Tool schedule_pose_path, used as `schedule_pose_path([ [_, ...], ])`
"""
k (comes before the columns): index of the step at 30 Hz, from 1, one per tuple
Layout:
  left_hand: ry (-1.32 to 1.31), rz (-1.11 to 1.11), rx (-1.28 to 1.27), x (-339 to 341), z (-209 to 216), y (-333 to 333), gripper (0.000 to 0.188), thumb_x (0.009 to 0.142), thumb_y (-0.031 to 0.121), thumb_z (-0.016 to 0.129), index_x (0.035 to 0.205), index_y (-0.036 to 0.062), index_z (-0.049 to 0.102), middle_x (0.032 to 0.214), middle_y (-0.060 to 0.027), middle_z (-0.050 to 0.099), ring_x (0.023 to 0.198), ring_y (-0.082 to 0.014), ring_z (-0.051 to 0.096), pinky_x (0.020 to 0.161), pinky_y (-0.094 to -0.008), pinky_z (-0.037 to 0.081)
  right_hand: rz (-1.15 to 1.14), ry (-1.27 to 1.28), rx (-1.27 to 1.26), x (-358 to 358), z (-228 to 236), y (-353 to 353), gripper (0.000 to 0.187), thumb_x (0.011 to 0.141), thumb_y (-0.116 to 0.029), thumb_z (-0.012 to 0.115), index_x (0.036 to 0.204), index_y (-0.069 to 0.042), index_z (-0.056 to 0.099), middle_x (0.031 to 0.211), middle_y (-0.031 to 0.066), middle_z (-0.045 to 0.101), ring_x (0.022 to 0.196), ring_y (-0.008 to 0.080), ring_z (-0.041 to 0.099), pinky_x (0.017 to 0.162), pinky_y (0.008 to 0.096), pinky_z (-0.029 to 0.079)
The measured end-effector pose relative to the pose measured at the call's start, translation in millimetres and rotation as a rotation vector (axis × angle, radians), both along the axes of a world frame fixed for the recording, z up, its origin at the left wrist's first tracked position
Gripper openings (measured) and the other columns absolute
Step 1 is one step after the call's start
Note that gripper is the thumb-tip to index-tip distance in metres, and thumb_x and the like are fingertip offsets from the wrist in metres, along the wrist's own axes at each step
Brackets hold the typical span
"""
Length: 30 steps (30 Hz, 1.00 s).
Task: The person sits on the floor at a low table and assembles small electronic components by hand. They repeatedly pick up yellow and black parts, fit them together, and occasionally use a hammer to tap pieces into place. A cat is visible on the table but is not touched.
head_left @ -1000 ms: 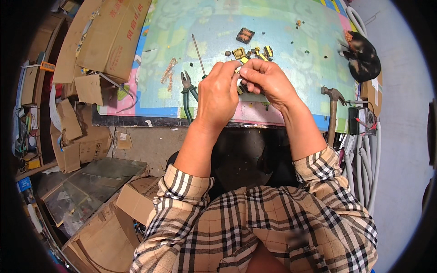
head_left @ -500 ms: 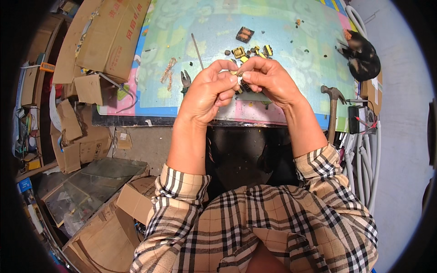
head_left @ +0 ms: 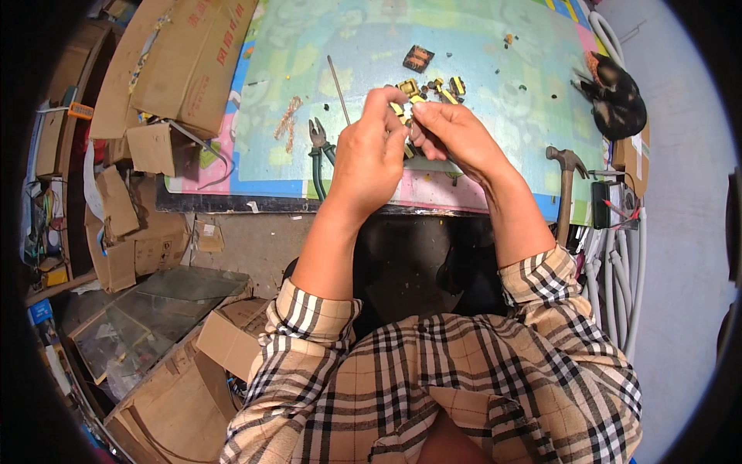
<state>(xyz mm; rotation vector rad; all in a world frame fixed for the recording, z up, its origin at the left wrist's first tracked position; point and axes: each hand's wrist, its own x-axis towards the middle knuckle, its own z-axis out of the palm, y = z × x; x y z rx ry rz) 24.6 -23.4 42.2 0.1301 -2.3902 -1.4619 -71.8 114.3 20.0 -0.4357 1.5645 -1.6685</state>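
My left hand (head_left: 372,158) is over the near part of the table, its index finger and thumb apart and nothing visible between them; its other fingers are mostly hidden. Close on its right, my right hand (head_left: 457,138) is closed in a pinch, thumb against curled fingers, on something too small to make out. Just beyond both hands lies a cluster of small yellow-and-black coil parts (head_left: 447,94) with a gold-coloured square piece (head_left: 407,87). A dark square part with copper windings (head_left: 418,58) rests farther back. Green-handled pliers (head_left: 318,147) lie partly behind my left wrist.
A screwdriver shaft (head_left: 338,87) and a copper wire bundle (head_left: 287,125) lie left of the parts. A hammer (head_left: 566,166) rests at the table's right edge, below a black-and-tan animal (head_left: 616,100) curled up. A large cardboard box (head_left: 189,69) stands at the left.
My hands have drawn slightly apart. The left has moved right and down, its thumb and index finger parting, so more of the pliers shows. The right still pinches.
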Motion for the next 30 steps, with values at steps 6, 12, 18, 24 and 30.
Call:
schedule_pose_path([
  [6,0.022,-0.054,-0.133,0.9,-4.2,1.0,0.031,0.087,-0.005,0.054,0.117,0.0048,0.049,0.068,-0.0031,0.052,0.06,-0.0103,0.047,0.057,-0.0259,0.041,0.031,-0.044,0.032,-1.8,1.2,4.3,0.021,0.093,-0.025,0.062,0.086,-0.006,0.062,0.072,-0.003,0.056,0.059,0.0029,0.046,0.052,0.0187,0.034],
  [12,-0.117,-0.079,0.269,-1.0,-8.3,-4.8,0.028,0.088,-0.003,0.056,0.114,0.0034,0.05,0.07,0.0011,0.054,0.061,-0.0084,0.047,0.058,-0.0232,0.038,0.047,-0.032,-0.019,-3.3,-0.6,5.1,0.016,0.091,-0.019,0.064,0.089,-0.003,0.063,0.073,-0.002,0.057,0.061,0.0043,0.047,0.054,0.0192,0.035],
  [18,-0.284,-0.05,0.64,-1.2,-9.4,-12.3,0.021,0.089,0.007,0.06,0.108,0.0045,0.052,0.07,0.0004,0.057,0.057,-0.0052,0.045,0.05,-0.0199,0.031,0.023,0.034,-0.069,-0.8,0.2,4.7,0.013,0.09,-0.015,0.063,0.091,-0.003,0.066,0.07,-0.0031,0.058,0.062,0.0047,0.051,0.055,0.0191,0.041],
  [24,-0.367,-0.054,0.844,-1.1,-9.6,-18.2,0.02,0.088,0.01,0.063,0.104,0.0023,0.053,0.07,-0.0018,0.057,0.052,-0.0038,0.039,0.045,-0.0178,0.027,0.006,0.131,-0.039,1.3,7.1,4.8,0.013,0.089,-0.01,0.063,0.098,-0.002,0.067,0.073,-0.0029,0.059,0.063,0.0048,0.052,0.058,0.0204,0.044],
  [30,-0.473,-0.1,0.991,-1.3,-7.9,-22.0,0.013,0.088,0.011,0.065,0.093,0.0006,0.059,0.069,-0.0008,0.056,0.05,-0.0023,0.037,0.043,-0.0169,0.025,-0.029,0.344,-0.048,1.2,5.5,4.7,0.014,0.089,-0.009,0.061,0.1,-0.003,0.067,0.073,-0.0017,0.06,0.063,0.0045,0.054,0.059,0.021,0.046],
])
